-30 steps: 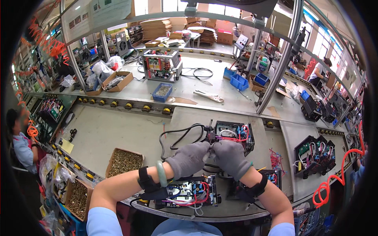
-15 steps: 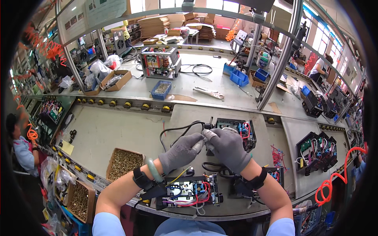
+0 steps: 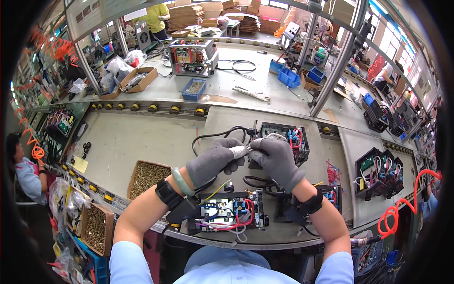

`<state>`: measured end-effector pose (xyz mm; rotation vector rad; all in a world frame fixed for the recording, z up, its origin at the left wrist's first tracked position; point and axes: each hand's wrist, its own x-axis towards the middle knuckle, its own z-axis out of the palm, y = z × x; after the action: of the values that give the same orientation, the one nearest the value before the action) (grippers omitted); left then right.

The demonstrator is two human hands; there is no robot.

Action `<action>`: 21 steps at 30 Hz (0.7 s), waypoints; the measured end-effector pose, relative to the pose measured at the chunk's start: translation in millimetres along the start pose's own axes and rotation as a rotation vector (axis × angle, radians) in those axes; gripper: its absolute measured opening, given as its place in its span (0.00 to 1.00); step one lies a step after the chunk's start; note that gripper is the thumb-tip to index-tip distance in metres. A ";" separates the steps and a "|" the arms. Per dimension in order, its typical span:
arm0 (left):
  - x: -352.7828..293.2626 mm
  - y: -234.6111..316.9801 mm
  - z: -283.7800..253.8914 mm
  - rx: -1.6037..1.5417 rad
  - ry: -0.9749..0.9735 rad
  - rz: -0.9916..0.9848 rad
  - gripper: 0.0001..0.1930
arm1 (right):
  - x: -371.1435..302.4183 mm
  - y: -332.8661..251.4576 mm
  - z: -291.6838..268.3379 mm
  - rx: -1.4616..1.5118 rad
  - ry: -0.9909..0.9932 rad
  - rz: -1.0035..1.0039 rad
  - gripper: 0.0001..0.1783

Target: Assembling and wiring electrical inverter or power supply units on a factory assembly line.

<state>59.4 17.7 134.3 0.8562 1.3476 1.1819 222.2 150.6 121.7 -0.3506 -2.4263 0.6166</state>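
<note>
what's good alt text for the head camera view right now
A person's grey-gloved left hand and right hand are close together above a workbench, anything between them too small to make out. Just beyond is an open, wired electronic unit; a similar nearer unit and boxed brass-coloured parts sit around them.
</note>
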 end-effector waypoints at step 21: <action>20.1 -10.0 6.8 0.066 0.105 0.085 0.10 | 16.9 27.9 -6.1 -0.172 -0.045 -0.246 0.06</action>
<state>64.5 35.7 120.1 0.9169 1.4549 1.2688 215.6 183.1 120.2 -0.1049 -2.5212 0.3124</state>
